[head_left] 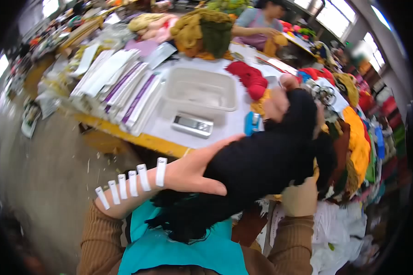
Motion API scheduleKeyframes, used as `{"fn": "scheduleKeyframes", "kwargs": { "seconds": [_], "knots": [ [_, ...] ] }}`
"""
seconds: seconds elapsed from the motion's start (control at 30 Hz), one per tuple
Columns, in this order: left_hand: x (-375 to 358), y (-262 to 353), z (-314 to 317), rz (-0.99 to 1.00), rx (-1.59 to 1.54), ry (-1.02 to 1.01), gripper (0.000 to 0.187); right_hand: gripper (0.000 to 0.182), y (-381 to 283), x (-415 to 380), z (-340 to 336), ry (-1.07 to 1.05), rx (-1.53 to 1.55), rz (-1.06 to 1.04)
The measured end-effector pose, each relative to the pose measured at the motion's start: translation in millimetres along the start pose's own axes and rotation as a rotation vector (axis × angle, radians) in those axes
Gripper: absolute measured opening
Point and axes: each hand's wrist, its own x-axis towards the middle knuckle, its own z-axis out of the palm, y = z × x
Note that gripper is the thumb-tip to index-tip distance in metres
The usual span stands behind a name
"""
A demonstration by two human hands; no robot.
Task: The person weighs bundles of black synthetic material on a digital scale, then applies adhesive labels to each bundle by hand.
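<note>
A black fringed scarf (261, 169), bunched into a thick roll, lies across both my hands in front of my turquoise apron (183, 252). Its loose fringe hangs down at the lower left. My left hand (199, 169) grips the near side, thumb on top and the other fingers hidden by the cloth. Several small white labels (142, 177) are stuck in a row along my left wrist and forearm. My right hand (277, 103) reaches up around the far end, blurred, its fingers closed around the black cloth. A small blue object (252, 123) sits just behind the scarf.
On the white-topped table (153, 137) stand a clear plastic bin (199, 89) and a small digital scale (192, 125). Stacked white packets (119, 87) lie left, red cloth (248, 78) behind, coloured piles (355, 142) and scissors (323, 94) right. Another person (261, 27) works across the table.
</note>
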Motion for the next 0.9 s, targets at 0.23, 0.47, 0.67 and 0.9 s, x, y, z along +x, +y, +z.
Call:
{"fn": "scheduleKeyframes", "kwargs": {
  "seconds": [0.23, 0.47, 0.67, 0.9],
  "knots": [
    [-88, -22, -28, -0.154, 0.204, 0.659, 0.066, 0.047, 115, 28, 6, 0.252, -0.453, 0.101],
    [-130, -18, -39, -0.133, 1.058, 1.040, 0.075, 0.048, 228, -18, 54, 0.506, 0.059, 0.506],
    [-144, -14, -23, 0.092, 1.330, 0.559, 0.052, 0.052, 264, -3, 46, 0.403, 0.395, 0.549],
    [-163, 19, -59, -0.226, 1.032, 0.785, 0.059, 0.051, 277, -20, 30, 0.415, 0.493, 0.674]
  ]
}}
